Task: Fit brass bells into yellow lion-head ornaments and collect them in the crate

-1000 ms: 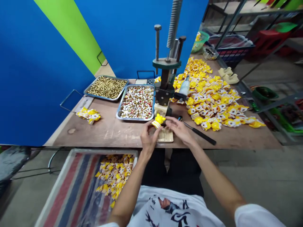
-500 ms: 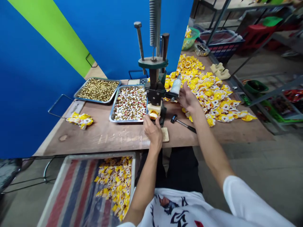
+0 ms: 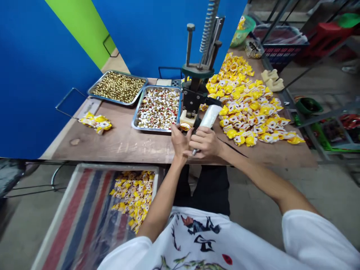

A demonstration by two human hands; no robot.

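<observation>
My left hand (image 3: pixel 180 141) is closed with thumb and fingers about a small yellow plastic piece (image 3: pixel 185 127) at the foot of a hand press (image 3: pixel 194 95). Just beside it, my right hand (image 3: pixel 206 141) wraps round the press lever (image 3: pixel 210 115), whose grip is covered in whitish wrapping. That lever now slants down toward me. A cream block (image 3: pixel 188 118) sits under the press head, directly above the yellow piece. Left of the press stands a metal tray (image 3: pixel 134 123) of small white, red and gold parts.
Another metal tray (image 3: pixel 91 92) holds gold domed parts. Yellow-and-white plastic pieces (image 3: pixel 247 108) are heaped on the right, and a few more (image 3: pixel 95 122) lie at left. Below the table edge, a striped-lined bin (image 3: pixel 75 210) contains similar pieces. Blue panels (image 3: pixel 157 37) stand behind.
My right hand has closed on the lever and swung it down toward me, close to my left hand. My left hand stays at the press foot. The camera view has shifted.
</observation>
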